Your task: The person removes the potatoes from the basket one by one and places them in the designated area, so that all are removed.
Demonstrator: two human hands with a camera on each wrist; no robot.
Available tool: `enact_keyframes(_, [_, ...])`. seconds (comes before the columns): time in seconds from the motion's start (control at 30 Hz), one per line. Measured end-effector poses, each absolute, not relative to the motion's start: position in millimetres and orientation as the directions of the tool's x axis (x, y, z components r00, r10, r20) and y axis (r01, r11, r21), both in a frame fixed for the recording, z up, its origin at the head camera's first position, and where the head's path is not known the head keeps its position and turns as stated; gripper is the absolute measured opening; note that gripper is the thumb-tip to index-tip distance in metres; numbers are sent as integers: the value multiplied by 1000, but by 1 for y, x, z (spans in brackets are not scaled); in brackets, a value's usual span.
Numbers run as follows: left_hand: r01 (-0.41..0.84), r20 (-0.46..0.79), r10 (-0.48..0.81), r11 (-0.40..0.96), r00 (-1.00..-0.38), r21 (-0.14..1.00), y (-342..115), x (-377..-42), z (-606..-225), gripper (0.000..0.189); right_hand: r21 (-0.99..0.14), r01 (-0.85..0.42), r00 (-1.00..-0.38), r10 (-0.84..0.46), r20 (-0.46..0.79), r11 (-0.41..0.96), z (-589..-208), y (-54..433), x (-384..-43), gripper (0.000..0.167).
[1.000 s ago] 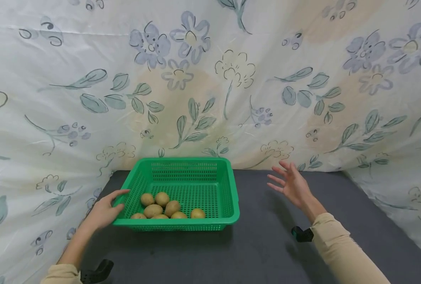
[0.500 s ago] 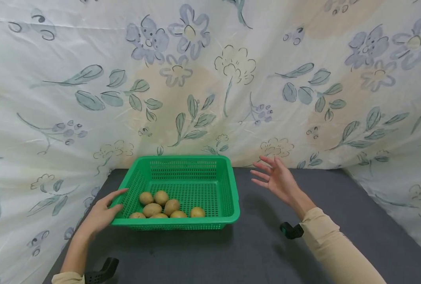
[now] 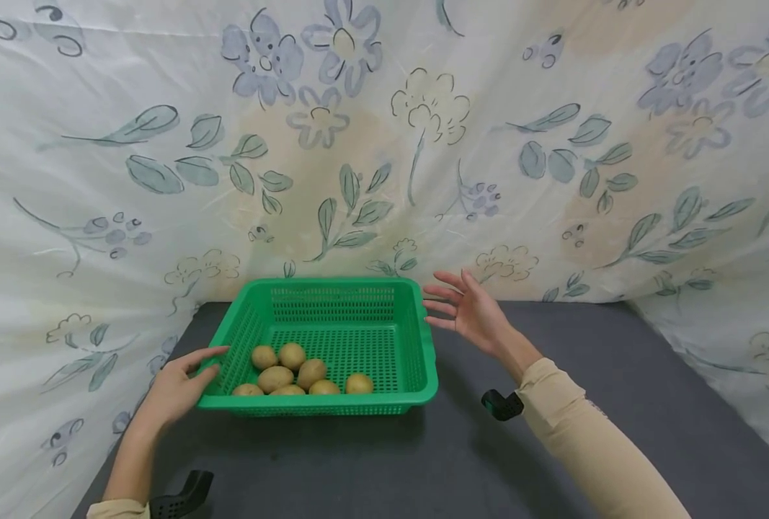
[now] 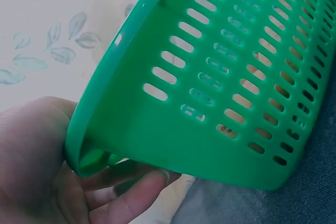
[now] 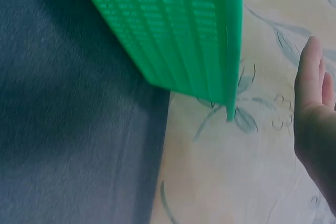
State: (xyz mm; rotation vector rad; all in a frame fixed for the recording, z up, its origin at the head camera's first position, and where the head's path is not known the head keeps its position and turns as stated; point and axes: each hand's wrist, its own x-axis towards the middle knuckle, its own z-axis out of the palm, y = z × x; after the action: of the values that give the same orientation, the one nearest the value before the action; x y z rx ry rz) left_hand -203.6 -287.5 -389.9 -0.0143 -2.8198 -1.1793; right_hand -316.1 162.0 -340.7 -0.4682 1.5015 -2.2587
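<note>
From the head view, the green basket (image 3: 319, 398) sits left of centre on the dark surface (image 3: 332, 468), with the potatoes (image 3: 275, 379) bunched toward its lower-left corner. The left grip (image 3: 179, 386), a bare hand, has hold of the rim at the basket's lower left; the right grip (image 3: 478, 313), fingers straight and nothing in them, is by its upper-right corner. It sits higher in the frame than the left one, so I'd lower it to match before taking any weight. In the left wrist view the palm meets the rim at lower left, fingers curled beneath: a sound hold, I'd judge, with the load likely heaviest on this side. In the right wrist view the basket hangs from the top centre, the hand at the right edge, clear of the rim; better to close that gap gently, tuck the fingers under, and press evenly so nothing rolls.
</note>
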Motion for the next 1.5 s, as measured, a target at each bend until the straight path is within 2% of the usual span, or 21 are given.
enact_keyframes(0.27, [45,66,-6,671,-998,740,-288,-200,-387,47,-965,178,-801,-598,-28,-194,-335,130,-325,62])
enact_keyframes(0.6, [74,96,1,648,-995,758,-287,-203,-392,45,-971,219,-744,-660,-105,-93,-331,105,-336,63])
enact_keyframes(0.77, [63,101,-21,655,-995,753,-288,-204,-392,44,-970,239,-694,-691,-201,41,-325,94,-343,63])
enact_keyframes(0.93, [49,90,-32,642,-995,765,-289,-204,-391,45,-959,222,-651,-706,-279,174,-318,84,-352,64])
enact_keyframes(1.17, [44,88,-41,622,-995,782,-288,-205,-392,45,-960,144,-621,-733,-277,241,-316,65,-362,63])
enact_keyframes(1.33, [35,83,-49,616,-995,787,-287,-205,-392,44,-895,96,-598,-693,-402,435,-328,54,-361,58])
enact_keyframes(1.5, [29,85,-59,627,-995,779,-288,-205,-392,44,-807,78,-521,-666,-534,586,-335,44,-359,57])
